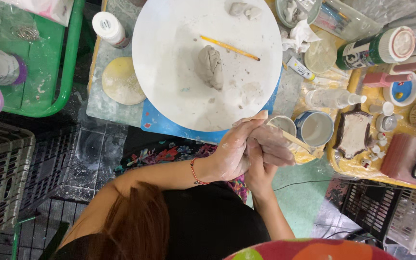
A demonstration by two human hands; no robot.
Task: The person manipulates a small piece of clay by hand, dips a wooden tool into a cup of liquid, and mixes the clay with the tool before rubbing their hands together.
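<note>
A round white board (169, 82) fills the upper middle of the frame, lying on the cluttered tabletop (97, 103). Near its centre sits a grey clay lump (211, 66) with carved grooves, and just right of it, upward, a yellow pencil (230, 48) lies slanted, apart from the clay. Below the board's lower right edge, both hands meet, smeared with pale clay: the left hand (234, 151) wraps over the right hand (265, 147), both closed together around a thin wooden stick (294, 139) that pokes out to the right. Just beyond them stands a blue and white mug (315, 128).
</note>
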